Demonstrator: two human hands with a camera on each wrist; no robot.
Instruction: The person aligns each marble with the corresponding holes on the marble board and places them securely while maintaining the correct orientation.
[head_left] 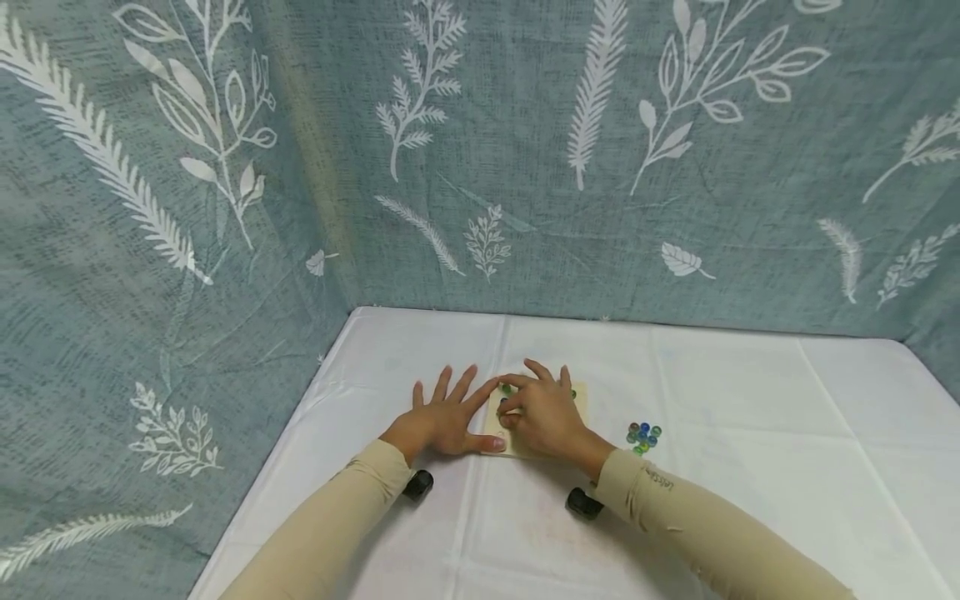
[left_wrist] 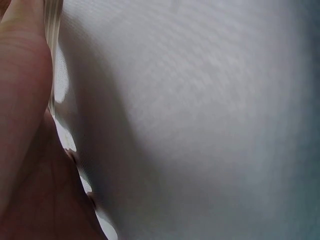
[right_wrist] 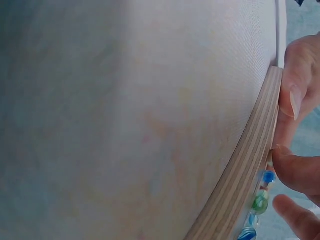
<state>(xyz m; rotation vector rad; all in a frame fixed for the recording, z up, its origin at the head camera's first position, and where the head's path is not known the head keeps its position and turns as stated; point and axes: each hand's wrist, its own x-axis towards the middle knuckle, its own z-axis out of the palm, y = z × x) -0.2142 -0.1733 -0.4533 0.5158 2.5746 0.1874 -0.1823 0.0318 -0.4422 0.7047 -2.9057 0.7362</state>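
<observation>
A pale wooden board lies on the white table, its layered edge showing close up in the right wrist view. My left hand is spread flat at its left side, thumb resting on the near left corner and index finger reaching the far left corner. Over the board bends my right hand, thumb and fingertips apart and low over its surface. Beside those fingertips, a blue marble and a green marble sit on the board. The right hand covers much of the board in the head view.
A cluster of several coloured marbles lies on the white tablecloth to the right of the board. Black devices sit under both wrists. Blue-green leaf-patterned curtains hang behind and at the left of the table.
</observation>
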